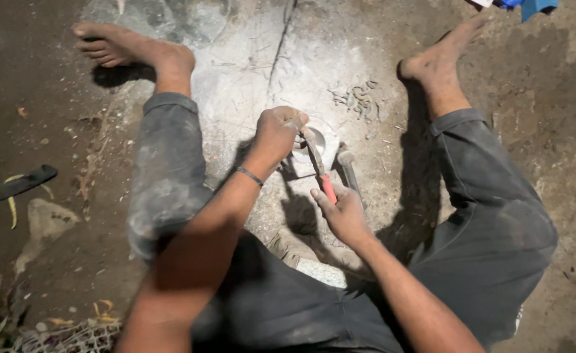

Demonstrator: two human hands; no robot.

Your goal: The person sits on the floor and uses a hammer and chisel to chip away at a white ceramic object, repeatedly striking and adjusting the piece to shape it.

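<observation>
Under left hand (278, 134): pliers (317, 163) (seemingly gripped)

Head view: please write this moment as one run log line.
left hand: grips pliers head | right hand: holds red-handled pliers | under: pale stone slab

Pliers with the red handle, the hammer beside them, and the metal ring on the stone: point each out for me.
pliers (328, 187): head view, on the red handle above the right hand.
hammer (345, 157): head view, on its grey head.
metal ring (320, 133): head view, on its right rim, past the left hand.
</observation>
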